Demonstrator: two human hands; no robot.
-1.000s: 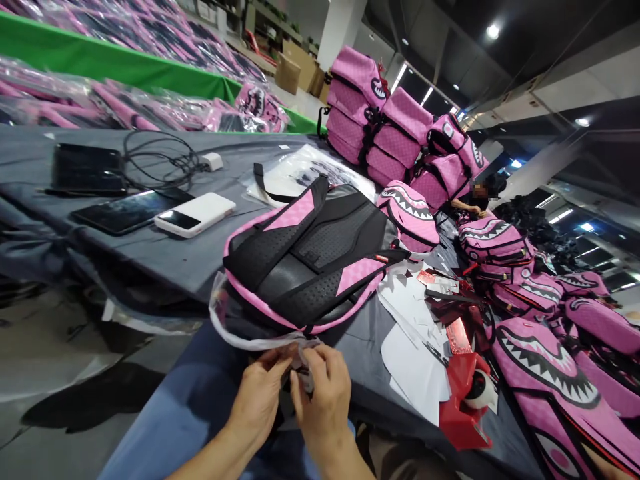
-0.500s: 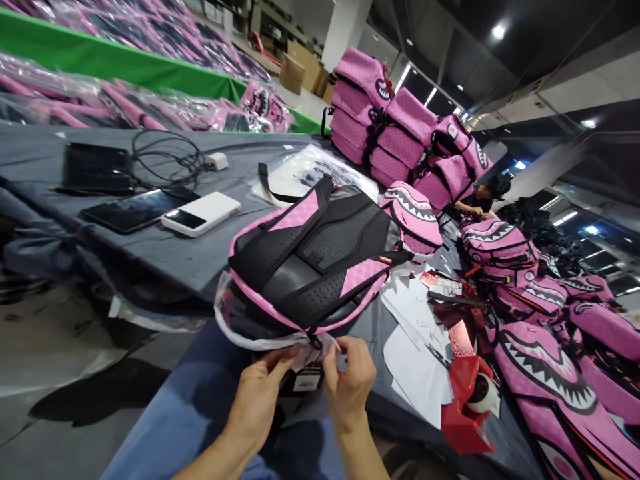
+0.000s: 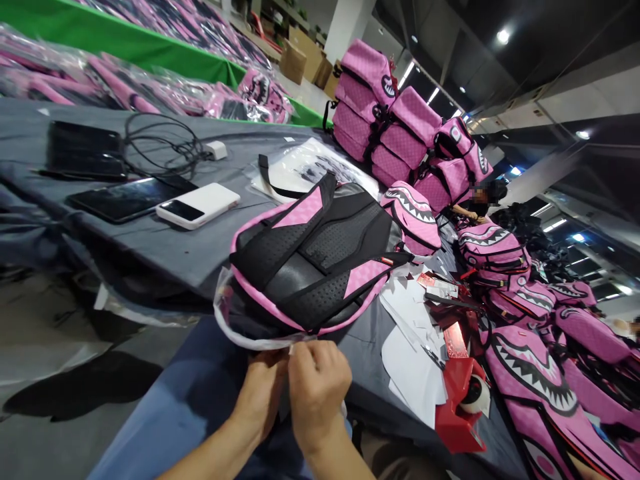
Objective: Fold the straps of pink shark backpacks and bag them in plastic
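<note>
A pink and black backpack [image 3: 315,257] lies back-side up at the near edge of the grey table [image 3: 165,247], partly inside a clear plastic bag [image 3: 235,327]. Both my hands meet just below its near end. My right hand [image 3: 317,387] is closed in a pinch on the bag's rim. My left hand [image 3: 260,393] sits right beside it, fingers curled on the same plastic, partly hidden behind the right hand.
A white power bank [image 3: 197,205], a tablet [image 3: 130,199], a black device [image 3: 85,150] and cables [image 3: 160,143] lie at the left. White papers [image 3: 415,347], a red tape dispenser [image 3: 460,400] and several pink shark-mouth backpacks [image 3: 530,373] fill the right. Stacked pink backpacks [image 3: 385,127] stand behind.
My right hand has moved left, back against my left hand, and now covers the hang tag and bag edge that showed between them half a second ago.
</note>
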